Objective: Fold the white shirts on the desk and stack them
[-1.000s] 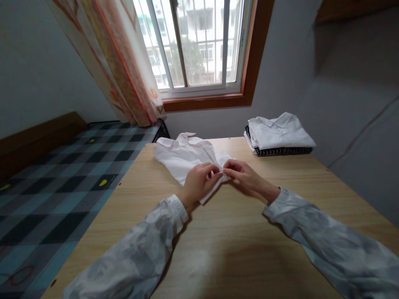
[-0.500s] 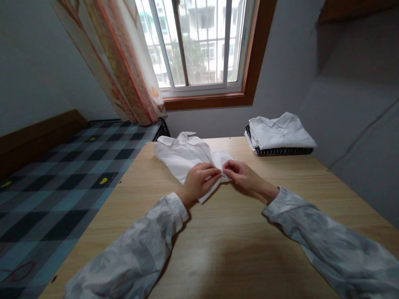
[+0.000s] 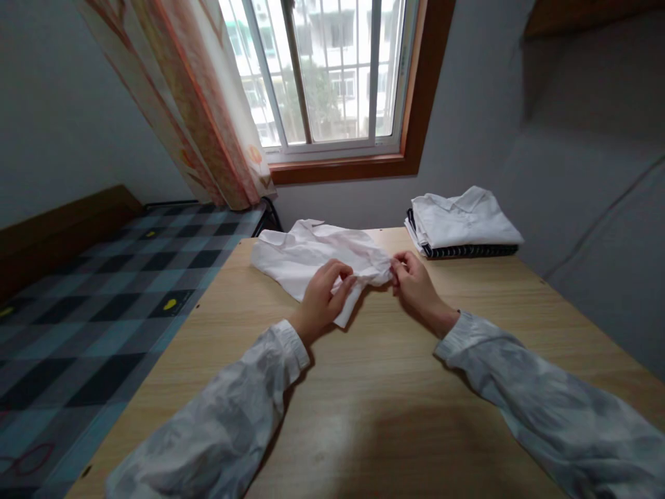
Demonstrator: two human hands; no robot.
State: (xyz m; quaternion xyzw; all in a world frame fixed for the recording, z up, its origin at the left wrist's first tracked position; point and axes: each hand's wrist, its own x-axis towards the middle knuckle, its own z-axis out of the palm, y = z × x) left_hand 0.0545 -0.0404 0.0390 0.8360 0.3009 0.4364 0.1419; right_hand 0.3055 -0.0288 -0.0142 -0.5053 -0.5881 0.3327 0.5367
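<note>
A white collared shirt (image 3: 296, 256) lies rumpled on the wooden table (image 3: 332, 402), its collar toward the window. My left hand (image 3: 325, 296) pinches the shirt's near part between thumb and fingers. Farther right, my right hand (image 3: 414, 281) grips the shirt's right edge with its fingertips. Between the two hands the cloth is bunched and slightly lifted. One white flap hangs down toward me beside my left hand. The exact pinch points are partly hidden by my fingers.
A stack of folded clothes (image 3: 465, 222), white on top with a dark striped piece below, sits at the table's far right. Left of the table is a bed with a checked sheet (image 3: 114, 298). A curtain (image 3: 208, 104) hangs beside the window (image 3: 332, 76).
My right hand has moved right and slightly away from me, drawing the shirt's edge outward. The gap between my hands has widened, with my left hand slightly farther left.
</note>
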